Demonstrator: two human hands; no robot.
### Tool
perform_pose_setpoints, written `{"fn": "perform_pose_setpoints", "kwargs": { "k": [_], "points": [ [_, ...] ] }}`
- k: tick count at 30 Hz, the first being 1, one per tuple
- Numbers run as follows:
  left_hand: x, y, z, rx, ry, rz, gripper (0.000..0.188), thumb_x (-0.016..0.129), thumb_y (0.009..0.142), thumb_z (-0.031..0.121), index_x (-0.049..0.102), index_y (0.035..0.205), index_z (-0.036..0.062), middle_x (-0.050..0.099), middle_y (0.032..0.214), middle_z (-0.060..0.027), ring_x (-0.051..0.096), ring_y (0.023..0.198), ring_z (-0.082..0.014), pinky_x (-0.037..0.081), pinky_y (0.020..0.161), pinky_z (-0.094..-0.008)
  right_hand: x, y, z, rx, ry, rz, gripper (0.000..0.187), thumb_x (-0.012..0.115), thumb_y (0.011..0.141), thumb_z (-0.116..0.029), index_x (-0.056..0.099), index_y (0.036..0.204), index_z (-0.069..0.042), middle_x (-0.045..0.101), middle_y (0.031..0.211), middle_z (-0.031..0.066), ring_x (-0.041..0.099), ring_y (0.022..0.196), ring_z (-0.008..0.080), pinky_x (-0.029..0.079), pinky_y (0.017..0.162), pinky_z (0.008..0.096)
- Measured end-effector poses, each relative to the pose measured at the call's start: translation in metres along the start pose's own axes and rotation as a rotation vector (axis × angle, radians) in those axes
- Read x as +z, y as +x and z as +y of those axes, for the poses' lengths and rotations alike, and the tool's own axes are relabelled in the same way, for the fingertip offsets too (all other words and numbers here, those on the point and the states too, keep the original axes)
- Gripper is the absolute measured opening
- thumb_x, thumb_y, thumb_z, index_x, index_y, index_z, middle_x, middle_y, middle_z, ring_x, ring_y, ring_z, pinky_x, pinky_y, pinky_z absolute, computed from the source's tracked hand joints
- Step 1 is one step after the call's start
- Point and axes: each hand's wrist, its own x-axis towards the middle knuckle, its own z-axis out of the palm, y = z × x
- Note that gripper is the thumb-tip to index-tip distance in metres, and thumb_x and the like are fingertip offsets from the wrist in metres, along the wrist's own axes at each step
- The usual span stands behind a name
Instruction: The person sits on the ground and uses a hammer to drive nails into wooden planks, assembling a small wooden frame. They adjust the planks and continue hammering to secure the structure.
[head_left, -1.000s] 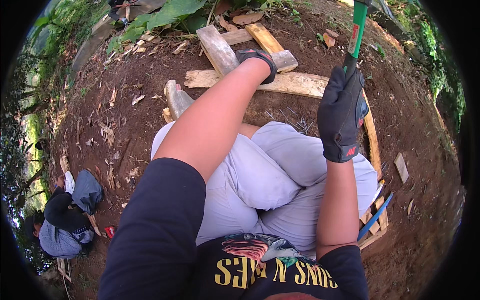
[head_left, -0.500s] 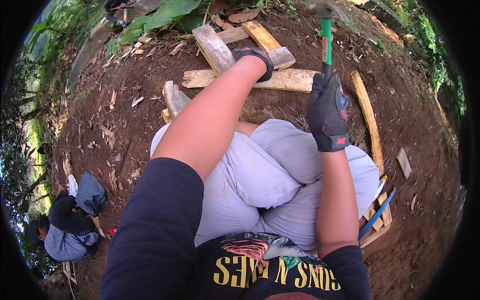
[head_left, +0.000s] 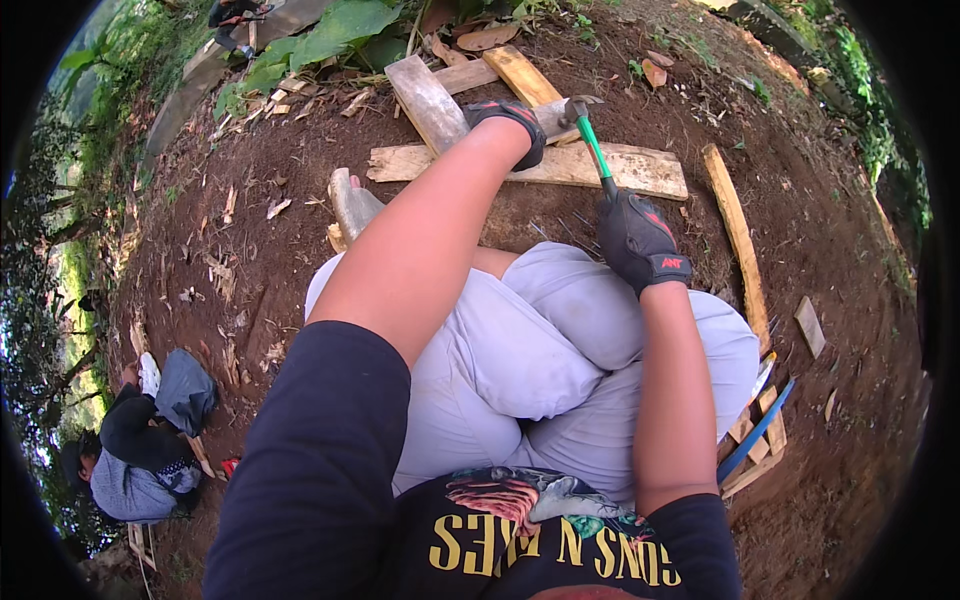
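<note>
Tracking left to right on my feed: left forearm (head_left: 430, 240) reaches diagonally up and inward. Grey plank (head_left: 422, 98) slants just beside the gloved left hand (head_left: 508, 130), which sits over the short board (head_left: 553, 117); fingers mostly hidden, so I can't tell if they're closed. Long pale board (head_left: 645, 171) runs just below. Hammer (head_left: 593, 150) leans up-left, top over the short board's right end; can't confirm contact. Gloved right hand (head_left: 638, 238) is wrapped round its lower end, tilted left, right forearm (head_left: 672, 380) near vertical. Narrow timber (head_left: 737, 240) lies farther right.
</note>
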Motion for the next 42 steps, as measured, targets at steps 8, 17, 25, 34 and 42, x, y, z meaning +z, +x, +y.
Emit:
{"fn": "perform_pose_setpoints", "kwargs": {
  "k": [8, 17, 25, 34, 42],
  "points": [
    [0.010, 0.009, -0.010, -0.038, -0.053, 0.032, 0.054, 0.060, 0.091, 0.029, 0.069, 0.141, 0.0117, 0.064, 0.149, -0.0118, 0.061, 0.139, -0.0303, 0.049, 0.112, -0.0458, -0.064, -0.012, -0.050, 0.029, 0.139, 0.669, 0.034, 0.051, 0.110, -0.029, 0.066, 0.114, 0.001, 0.069, 0.095, 0.0269, 0.071, 0.086, 0.0449, 0.054, 0.069, 0.0538],
    [0.010, 0.004, -0.004, -0.052, 0.003, 0.076, 0.053, 0.061, 0.090, 0.027, 0.069, 0.140, 0.0122, 0.067, 0.145, -0.0120, 0.064, 0.135, -0.0310, 0.051, 0.109, -0.0475, -0.029, 0.007, -0.042, 0.166, 0.098, 0.328, 0.038, 0.051, 0.108, -0.037, 0.065, 0.104, -0.002, 0.072, 0.095, 0.0275, 0.072, 0.088, 0.0478, 0.056, 0.076, 0.0590],
    [0.014, 0.004, -0.007, 0.012, -0.015, 0.096, 0.051, 0.063, 0.088, 0.027, 0.072, 0.136, 0.0117, 0.069, 0.143, -0.0120, 0.066, 0.133, -0.0305, 0.053, 0.107, -0.0479, -0.012, 0.027, -0.025, 0.108, 0.057, 0.132, 0.040, 0.052, 0.107, -0.039, 0.065, 0.100, -0.002, 0.073, 0.095, 0.0267, 0.072, 0.093, 0.0471, 0.056, 0.078, 0.0593],
    [0.007, 0.004, -0.002, -0.050, -0.005, 0.002, 0.052, 0.063, 0.088, 0.028, 0.072, 0.136, 0.0134, 0.068, 0.144, -0.0121, 0.064, 0.134, -0.0305, 0.051, 0.109, -0.0479, -0.038, 0.014, -0.056, 0.028, 0.166, 0.410, 0.037, 0.052, 0.107, -0.036, 0.065, 0.106, -0.002, 0.072, 0.094, 0.0261, 0.071, 0.091, 0.0476, 0.055, 0.078, 0.0599],
    [0.002, 0.002, 0.002, -0.052, -0.005, 0.017, 0.051, 0.062, 0.088, 0.028, 0.073, 0.136, 0.0142, 0.067, 0.145, -0.0124, 0.064, 0.136, -0.0299, 0.051, 0.109, -0.0471, -0.060, -0.007, -0.047, 0.053, 0.096, 0.291, 0.044, 0.050, 0.108, -0.042, 0.065, 0.105, -0.001, 0.071, 0.092, 0.0268, 0.069, 0.088, 0.0495, 0.052, 0.076, 0.0614]
  ]
}}
